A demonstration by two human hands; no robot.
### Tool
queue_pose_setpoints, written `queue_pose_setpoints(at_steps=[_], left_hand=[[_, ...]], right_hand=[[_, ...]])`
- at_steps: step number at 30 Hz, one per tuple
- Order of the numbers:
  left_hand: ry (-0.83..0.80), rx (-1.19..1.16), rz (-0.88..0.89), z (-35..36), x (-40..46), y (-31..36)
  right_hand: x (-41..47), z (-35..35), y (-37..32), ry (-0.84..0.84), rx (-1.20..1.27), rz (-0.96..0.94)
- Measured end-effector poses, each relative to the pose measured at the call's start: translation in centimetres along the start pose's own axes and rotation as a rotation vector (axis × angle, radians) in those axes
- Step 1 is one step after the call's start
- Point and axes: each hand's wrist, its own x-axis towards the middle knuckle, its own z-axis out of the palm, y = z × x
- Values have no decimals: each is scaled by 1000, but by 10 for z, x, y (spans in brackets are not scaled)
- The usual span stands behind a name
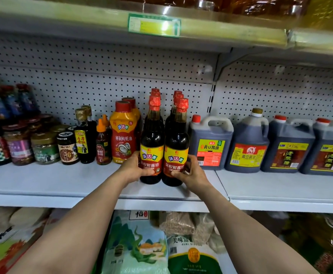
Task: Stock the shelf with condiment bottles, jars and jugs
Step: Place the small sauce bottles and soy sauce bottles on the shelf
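Fingers (141, 171) of the left hand (134, 168) curl around the base of the left soy sauce bottle (152, 153), thumb across the lower label, a firm grasp. The right hand (191, 173) does the same on the right soy sauce bottle (176, 155), its thumb on the bottle's front and the rest wrapped round the far side. Both bottles stand upright in the middle of the frame, touching each other, with more red-capped bottles lined up behind each one.

They sit on the white shelf (62, 182), back from its front edge, and a broad bare strip of shelf runs in front of them and off to the left of the frame. Just left of the left hand is the orange oyster sauce bottle (123, 133), very close to the knuckles. Just right of the right hand stands a square soy jug (211, 143), nearly touching the fingers there, so it's tight on both flanks.

Further right, past the shelf joint, three more dark jugs (248, 147) sit in a row. Far left, small jars (43, 147) and slim bottles crowd toward the back. Behind everything is the perforated back panel (102, 76), with plenty of headroom up to the upper shelf (82, 22) and its green price tag (154, 25). Below, at the bottom of the frame, rice bags (138, 246) lie stacked.
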Motion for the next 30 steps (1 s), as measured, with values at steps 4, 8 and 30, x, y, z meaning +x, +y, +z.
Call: queue_pose_setpoints(at_steps=[4, 8, 30], left_hand=[[-1, -5, 7, 0, 2, -1], [3, -8, 0, 0, 5, -2], [15, -5, -3, 2, 23, -4]], right_hand=[[2, -2, 0, -20, -3, -1], [6, -2, 0, -26, -26, 8], [27, 1, 5, 1, -71, -7]])
